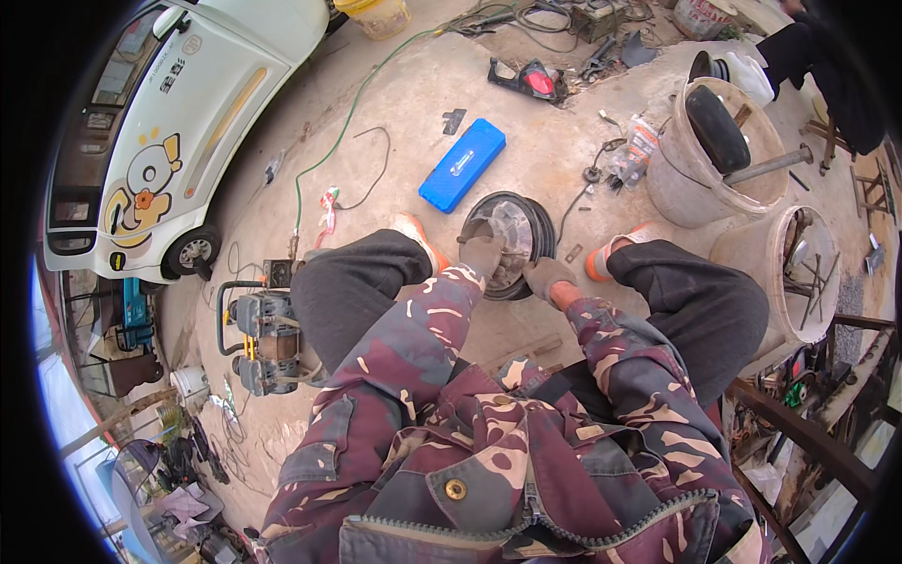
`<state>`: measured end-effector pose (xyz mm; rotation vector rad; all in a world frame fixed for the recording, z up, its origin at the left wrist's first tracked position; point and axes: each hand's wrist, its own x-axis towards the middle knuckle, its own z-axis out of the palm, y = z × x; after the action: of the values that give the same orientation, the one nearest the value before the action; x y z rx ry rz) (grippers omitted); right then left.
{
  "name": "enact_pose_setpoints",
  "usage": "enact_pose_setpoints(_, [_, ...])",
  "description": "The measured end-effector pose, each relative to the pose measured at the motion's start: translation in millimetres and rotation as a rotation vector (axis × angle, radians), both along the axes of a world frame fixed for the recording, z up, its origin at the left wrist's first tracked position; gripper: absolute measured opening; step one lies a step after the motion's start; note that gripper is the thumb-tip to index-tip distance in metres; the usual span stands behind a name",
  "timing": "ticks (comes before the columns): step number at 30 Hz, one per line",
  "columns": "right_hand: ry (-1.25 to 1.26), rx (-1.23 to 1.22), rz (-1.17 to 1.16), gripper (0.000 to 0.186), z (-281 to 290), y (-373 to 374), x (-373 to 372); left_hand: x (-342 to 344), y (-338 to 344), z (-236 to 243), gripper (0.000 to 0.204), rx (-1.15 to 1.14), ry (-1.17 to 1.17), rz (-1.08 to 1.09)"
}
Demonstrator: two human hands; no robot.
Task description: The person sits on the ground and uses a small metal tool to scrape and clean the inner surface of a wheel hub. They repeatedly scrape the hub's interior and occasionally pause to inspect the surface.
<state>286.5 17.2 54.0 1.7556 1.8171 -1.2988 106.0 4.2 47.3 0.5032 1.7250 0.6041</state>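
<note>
Between my feet on the concrete floor is a round black wheel with a dull silver hub in its middle, tilted a little toward me. My left hand, in a grey-brown glove, closes over its left rim and partly covers the hub. At the lower right of the wheel my right hand, gloved alike, is curled against the rim; its fingertips are hidden. Just beyond the wheel, to the left, lies a blue plastic case.
A white van is parked at the left, with an air compressor by my left knee. Two large buckets of metal parts stand at the right. Hoses, cables and a red-and-black tool lie farther off. Another person's dark sleeve shows upper right.
</note>
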Motion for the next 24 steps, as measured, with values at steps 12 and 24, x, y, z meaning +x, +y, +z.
enact_pose_setpoints(12, [0.005,0.042,-0.001,0.060,-3,0,0,-6,-2,15,0.037,0.113,0.088,-0.168])
enact_pose_setpoints(24, [0.019,-0.004,0.006,0.063,3,1,2,2,-2,26,0.024,0.333,0.668,-0.674])
